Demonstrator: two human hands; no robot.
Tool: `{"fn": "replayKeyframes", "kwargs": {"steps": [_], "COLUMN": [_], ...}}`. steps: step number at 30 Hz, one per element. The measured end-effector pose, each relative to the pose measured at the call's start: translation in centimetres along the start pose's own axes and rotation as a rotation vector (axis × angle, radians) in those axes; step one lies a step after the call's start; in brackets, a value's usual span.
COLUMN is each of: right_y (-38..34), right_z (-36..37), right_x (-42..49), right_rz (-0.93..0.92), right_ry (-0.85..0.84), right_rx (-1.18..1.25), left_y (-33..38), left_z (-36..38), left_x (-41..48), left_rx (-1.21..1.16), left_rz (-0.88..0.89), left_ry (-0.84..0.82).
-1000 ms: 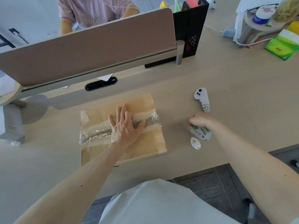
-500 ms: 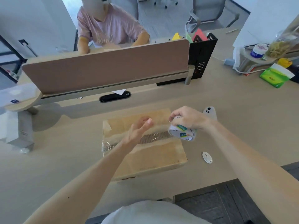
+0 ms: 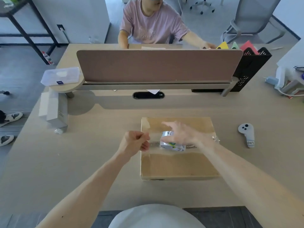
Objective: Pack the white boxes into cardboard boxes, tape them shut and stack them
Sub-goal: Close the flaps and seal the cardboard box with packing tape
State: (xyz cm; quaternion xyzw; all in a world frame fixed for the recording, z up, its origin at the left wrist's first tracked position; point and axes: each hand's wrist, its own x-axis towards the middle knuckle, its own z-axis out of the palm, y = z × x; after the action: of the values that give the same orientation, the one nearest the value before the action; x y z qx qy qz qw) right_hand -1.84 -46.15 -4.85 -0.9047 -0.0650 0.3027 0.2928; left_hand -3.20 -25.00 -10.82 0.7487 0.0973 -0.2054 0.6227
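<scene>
A closed cardboard box [image 3: 177, 165] lies flat on the desk in front of me, with a crinkled strip of clear tape across its middle seam. My right hand [image 3: 182, 137] holds a roll of clear tape [image 3: 171, 142] just above the box's centre, fingers spread over the roll. My left hand [image 3: 135, 140] is at the box's left edge, fingers curled, pinching the free end of the tape drawn out from the roll. Two white boxes [image 3: 52, 109] stand at the desk's left edge.
A grey controller [image 3: 246, 134] lies to the right of the box. A brown divider panel [image 3: 158, 66] crosses the desk, with a person in a pink shirt [image 3: 151, 25] behind it. A black file holder [image 3: 250, 66] stands at the back right, a clear lidded container [image 3: 60, 76] at the back left.
My right hand lifted the tape roll from the desk and carried it over the box. My left hand left the box top and took hold of the tape end.
</scene>
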Motion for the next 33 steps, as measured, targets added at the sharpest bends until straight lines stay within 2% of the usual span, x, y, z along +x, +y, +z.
{"fn": "replayKeyframes", "kwargs": {"steps": [4,10,25,33], "right_y": [-1.2,-2.8,-4.8,-5.0], "right_z": [0.7,1.7,3.1,3.7], "right_x": [1.3,2.7,4.6,5.5], "right_rz": [0.059,0.095,0.208,0.202], "right_ry": [0.077,0.125,0.109,0.126], "right_rx": [-0.194,-0.36,-0.512,-0.583], "left_y": [-1.4,-3.5,-7.2,-9.0], "left_z": [-2.6,-4.3,-4.8,-3.2], "left_x": [0.2,0.8,2.6,3.9], "left_rx": [-0.063,-0.146,-0.271,-0.292], "left_rz": [-0.026,-0.115,-0.195,-0.229], "left_ry": [0.074,0.033,-0.007,-0.053]}}
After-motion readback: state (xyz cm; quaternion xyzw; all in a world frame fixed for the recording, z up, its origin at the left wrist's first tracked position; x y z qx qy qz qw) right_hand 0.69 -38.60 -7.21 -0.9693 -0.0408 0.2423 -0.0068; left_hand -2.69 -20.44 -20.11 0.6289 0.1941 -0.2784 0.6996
